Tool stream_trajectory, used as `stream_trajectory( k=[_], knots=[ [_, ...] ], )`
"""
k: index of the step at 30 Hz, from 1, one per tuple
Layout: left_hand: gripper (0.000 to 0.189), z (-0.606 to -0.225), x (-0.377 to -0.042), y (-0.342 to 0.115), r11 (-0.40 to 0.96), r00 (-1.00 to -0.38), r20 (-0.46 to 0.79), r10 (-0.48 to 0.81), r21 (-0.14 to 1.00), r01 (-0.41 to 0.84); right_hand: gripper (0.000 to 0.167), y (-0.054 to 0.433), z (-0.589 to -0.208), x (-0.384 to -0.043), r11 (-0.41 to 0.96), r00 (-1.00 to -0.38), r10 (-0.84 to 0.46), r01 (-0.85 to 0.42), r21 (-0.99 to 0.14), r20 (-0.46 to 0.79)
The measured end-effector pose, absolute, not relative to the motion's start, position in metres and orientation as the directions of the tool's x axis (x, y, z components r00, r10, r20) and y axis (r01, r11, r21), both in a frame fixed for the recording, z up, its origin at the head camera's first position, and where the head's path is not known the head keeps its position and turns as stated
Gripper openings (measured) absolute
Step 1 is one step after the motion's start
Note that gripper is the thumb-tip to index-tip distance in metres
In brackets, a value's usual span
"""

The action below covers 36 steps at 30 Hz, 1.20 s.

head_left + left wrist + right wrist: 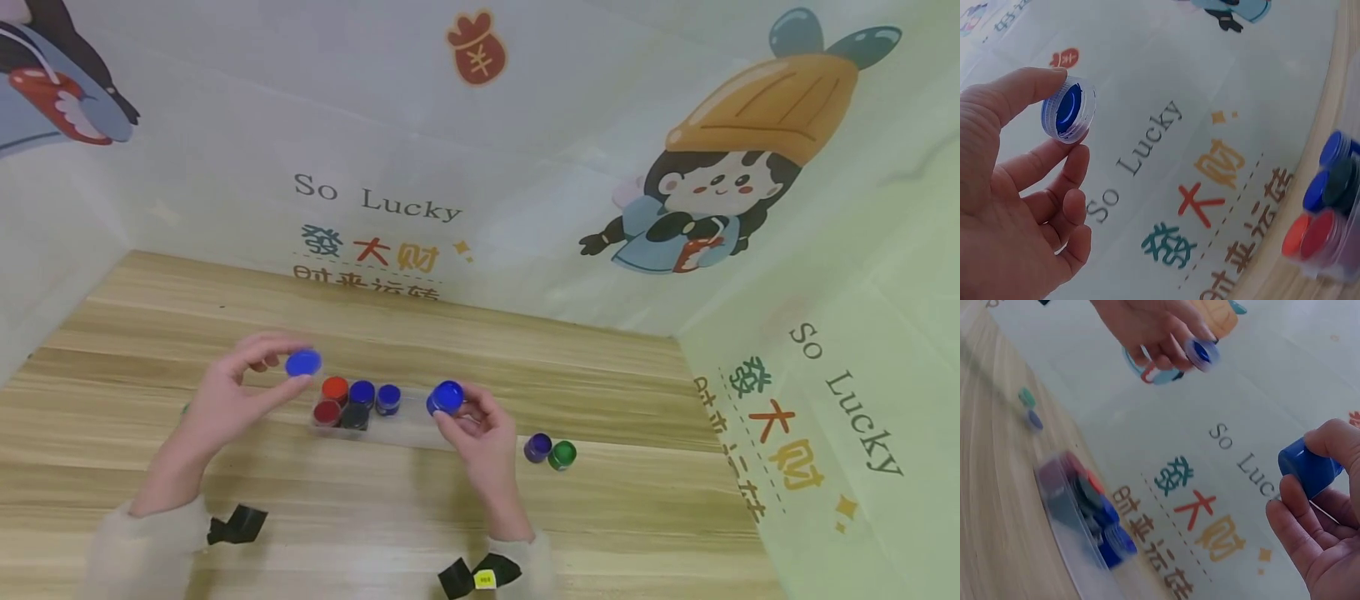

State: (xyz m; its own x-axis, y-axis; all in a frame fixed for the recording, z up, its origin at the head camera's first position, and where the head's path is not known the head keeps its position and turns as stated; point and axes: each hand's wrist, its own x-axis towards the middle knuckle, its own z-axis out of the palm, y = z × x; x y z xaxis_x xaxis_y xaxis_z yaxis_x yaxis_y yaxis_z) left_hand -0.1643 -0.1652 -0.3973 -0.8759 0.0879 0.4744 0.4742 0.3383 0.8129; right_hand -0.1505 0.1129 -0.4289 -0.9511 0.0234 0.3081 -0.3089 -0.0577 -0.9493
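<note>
My left hand (pixel 234 396) pinches a round lid (pixel 303 363) between thumb and fingers, raised over the table. In the left wrist view, the lid (pixel 1067 111) has a clear rim and dark blue paint inside. To the right, my right hand (pixel 486 442) holds a small blue paint jar (pixel 446 398), lidless at the top. Its side (pixel 1309 467) faces the right wrist camera. Between the hands lies a clear plastic tray (pixel 412 431), with an orange-red jar (pixel 335 388), a dark red jar (pixel 327 412), a blackish jar (pixel 356 416) and two blue jars (pixel 387 399) grouped at its left end.
Right of the tray, a purple jar (pixel 537 447) and a green jar (pixel 562 455) stand side by side on the wooden table (pixel 637 517). A green lid (pixel 1027 397) and a purple lid (pixel 1034 420) lie beyond the tray's left end. Printed cloth (pixel 540 208) walls the table in.
</note>
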Motion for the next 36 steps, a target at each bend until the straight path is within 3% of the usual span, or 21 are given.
stream_trajectory(
  k=[9,19,22,28,36],
  knots=[
    [0.031,-0.415,-0.151,-0.205,0.448,-0.905,0.425,-0.003,0.81,0.379,0.031,0.164,-0.441,-0.141,0.083,-0.931,0.133,-0.332,-0.94,0.341],
    [0.039,-0.519,-0.167,-0.29,0.541,-0.952,0.243,-0.185,0.834,0.108,0.029,0.232,-0.452,-0.125,0.23,-0.874,0.406,-0.185,-0.956,0.266],
    [0.041,-0.519,-0.161,-0.295,0.569,-0.955,0.185,-0.233,0.822,0.02,0.027,0.247,-0.456,-0.123,0.302,-0.845,0.464,-0.131,-0.944,0.266],
    [0.053,-0.485,-0.14,-0.283,0.593,-0.97,0.045,-0.237,0.798,-0.107,0.026,0.268,-0.47,-0.121,0.427,-0.828,0.51,0.012,-0.904,0.231],
    [0.054,-0.481,-0.129,-0.28,0.638,-0.975,0.034,-0.22,0.761,-0.117,0.029,0.276,-0.49,-0.117,0.559,-0.868,0.465,0.133,-0.818,0.177]
  ],
)
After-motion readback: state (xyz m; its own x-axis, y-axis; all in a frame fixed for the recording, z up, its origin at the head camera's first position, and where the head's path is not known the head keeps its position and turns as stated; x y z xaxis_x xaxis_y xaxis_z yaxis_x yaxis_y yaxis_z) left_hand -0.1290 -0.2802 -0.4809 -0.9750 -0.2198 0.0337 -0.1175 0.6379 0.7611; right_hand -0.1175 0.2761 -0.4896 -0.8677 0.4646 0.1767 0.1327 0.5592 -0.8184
